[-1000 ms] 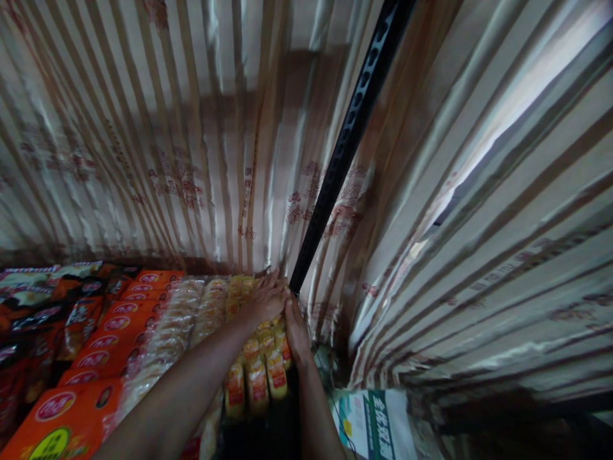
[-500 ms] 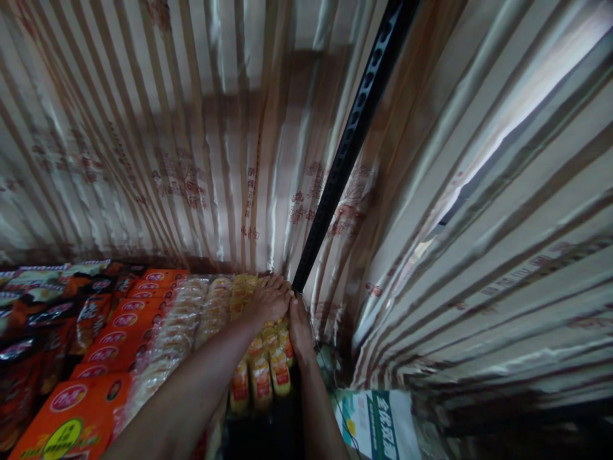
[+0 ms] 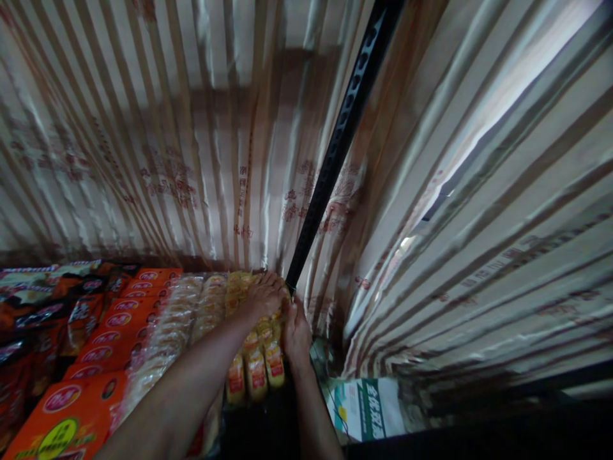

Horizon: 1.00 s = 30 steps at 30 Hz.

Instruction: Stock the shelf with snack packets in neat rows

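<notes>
So the left hand (image 3: 266,295) is back-up over the far end of the rows of small yellow plastic-wrapped packs with red-orange labels (image 3: 257,372) — fingers reach forward, but its underside is hidden, so can't tell how open it is or whether it's gripping one. The right hand (image 3: 297,335) is along the right edge of those packs, fingers pointing away; can't tell its grip either. Just beyond both hands is the foot of a slanting black perforated metal post (image 3: 330,160). Left of the left hand — clear-wrapped pale packs (image 3: 170,326), then flat bright orange packets (image 3: 108,335).
</notes>
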Motion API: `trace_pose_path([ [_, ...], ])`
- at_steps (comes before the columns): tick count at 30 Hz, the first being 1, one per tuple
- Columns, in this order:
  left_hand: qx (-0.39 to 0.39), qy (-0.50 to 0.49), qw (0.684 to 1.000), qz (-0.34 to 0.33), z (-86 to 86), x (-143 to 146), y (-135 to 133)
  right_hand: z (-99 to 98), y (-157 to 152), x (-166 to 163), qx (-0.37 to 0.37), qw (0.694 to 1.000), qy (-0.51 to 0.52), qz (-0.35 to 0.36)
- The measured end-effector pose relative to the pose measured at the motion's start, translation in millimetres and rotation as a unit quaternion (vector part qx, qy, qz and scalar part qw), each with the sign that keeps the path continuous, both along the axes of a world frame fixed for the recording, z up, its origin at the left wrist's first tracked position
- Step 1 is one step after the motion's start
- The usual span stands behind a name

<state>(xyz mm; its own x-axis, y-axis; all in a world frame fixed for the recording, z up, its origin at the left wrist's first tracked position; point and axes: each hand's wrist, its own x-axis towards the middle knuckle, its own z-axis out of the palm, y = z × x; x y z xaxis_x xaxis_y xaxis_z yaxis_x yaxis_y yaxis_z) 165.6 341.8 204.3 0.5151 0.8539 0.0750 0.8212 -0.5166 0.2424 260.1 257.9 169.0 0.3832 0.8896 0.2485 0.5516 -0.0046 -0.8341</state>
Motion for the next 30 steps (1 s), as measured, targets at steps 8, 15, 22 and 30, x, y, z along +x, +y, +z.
trace_pose_path([
  [8, -0.005, -0.013, 1.0, 0.008, -4.3, 1, 2, -0.5, -2, 0, -0.056, 0.998, 0.01, -0.016],
  [15, 0.016, -0.021, 1.0, 0.003, -4.7, 2, 2, -12.8, 12, -5, 0.018, 1.0, -0.02, -0.008],
  [22, -0.004, -0.025, 0.999, 0.02, -0.2, 3, 0, -17.2, 13, -5, 0.039, 0.999, -0.019, -0.01],
  [30, 0.05, -0.029, 0.998, 0.009, -1.4, 4, -3, -22.1, 16, -4, 0.035, 0.999, -0.009, -0.014],
])
